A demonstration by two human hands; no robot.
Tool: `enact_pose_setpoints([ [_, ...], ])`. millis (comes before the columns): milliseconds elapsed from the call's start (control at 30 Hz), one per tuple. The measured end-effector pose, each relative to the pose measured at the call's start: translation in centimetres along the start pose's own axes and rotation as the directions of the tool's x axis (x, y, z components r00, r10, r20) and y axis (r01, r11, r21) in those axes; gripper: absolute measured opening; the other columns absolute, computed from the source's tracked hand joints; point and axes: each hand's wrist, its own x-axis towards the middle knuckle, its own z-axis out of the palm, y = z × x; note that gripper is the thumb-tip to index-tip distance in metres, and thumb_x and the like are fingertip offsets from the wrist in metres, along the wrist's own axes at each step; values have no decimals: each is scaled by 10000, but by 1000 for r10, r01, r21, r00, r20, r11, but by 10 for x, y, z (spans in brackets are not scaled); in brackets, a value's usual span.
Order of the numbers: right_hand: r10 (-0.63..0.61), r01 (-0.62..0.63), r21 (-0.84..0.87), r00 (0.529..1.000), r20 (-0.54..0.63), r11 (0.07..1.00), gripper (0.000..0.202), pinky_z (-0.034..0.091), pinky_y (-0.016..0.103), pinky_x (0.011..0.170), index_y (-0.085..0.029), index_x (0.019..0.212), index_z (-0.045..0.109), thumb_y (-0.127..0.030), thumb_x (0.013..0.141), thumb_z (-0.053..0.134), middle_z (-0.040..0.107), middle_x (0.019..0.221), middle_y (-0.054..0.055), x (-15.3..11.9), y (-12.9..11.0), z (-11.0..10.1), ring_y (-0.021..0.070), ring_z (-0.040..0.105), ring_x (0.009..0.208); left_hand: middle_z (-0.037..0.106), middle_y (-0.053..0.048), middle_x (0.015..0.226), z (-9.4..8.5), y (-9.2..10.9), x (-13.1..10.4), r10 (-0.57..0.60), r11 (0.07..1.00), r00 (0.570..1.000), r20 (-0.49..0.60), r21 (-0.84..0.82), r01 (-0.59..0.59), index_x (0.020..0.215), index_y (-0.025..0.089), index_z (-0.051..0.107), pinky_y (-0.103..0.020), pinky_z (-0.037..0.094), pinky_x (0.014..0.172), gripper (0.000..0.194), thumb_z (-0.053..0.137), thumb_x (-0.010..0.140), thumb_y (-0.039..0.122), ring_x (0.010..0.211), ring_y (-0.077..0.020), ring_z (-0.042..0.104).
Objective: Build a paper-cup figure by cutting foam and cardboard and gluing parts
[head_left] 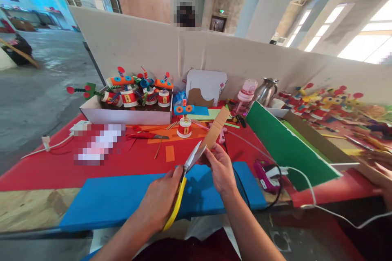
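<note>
Pinches cardboard strip [217, 129] in right hand [223, 169], holds yellow-handled scissors [185, 169] in left hand [163, 193].
Presses right thumb and fingertips together on the strip's near end; curls left fingers, partly hidden, round the handles, with blades slightly parted beside that end, above blue board [113, 200]. Beyond, on red table covering [45, 171]: orange paper piece [170, 153], blue-headed cup figure [184, 127], red-handled scissors [147, 135]. Farther left, white box [128, 116] with similar figures; rightward, green panel [284, 142].
</note>
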Motion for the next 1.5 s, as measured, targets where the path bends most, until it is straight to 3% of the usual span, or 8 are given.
enact_pose_setpoints([
  [167,2,-2,7,1000,3,1000,329,504,264,575,-203,896,575,-425,717,739,673,639,-28,0,1,-2,149,647,595,672,-128,1005,5,-4,3,28,1000,998,-47,1,-28,1232,196,383,-307,470,694,321,325,917,218,874,-260,682],
  [1133,-32,33,-52,999,25,998,338,497,275,583,-218,944,596,-451,731,718,698,728,0,-2,-2,0,165,644,636,674,-53,763,22,-4,1,-10,999,999,-48,-44,8,1124,216,405,-248,374,575,214,312,934,249,742,-220,691],
  [1333,-78,72,-140,996,-38,988,321,413,225,512,-185,724,617,-463,655,762,621,640,-17,8,-16,-7,96,505,530,682,-75,846,10,-4,-4,-27,1000,1000,11,-11,27,1138,214,405,-286,416,627,263,366,884,158,812,-268,690],
  [1500,-59,63,-219,998,22,974,304,390,219,493,-175,704,623,-454,678,741,585,582,-23,5,-16,-7,91,497,501,684,-108,975,8,-4,-1,-19,1000,1000,1,-13,19,1167,207,387,-303,450,680,288,397,882,160,890,-269,686],
])
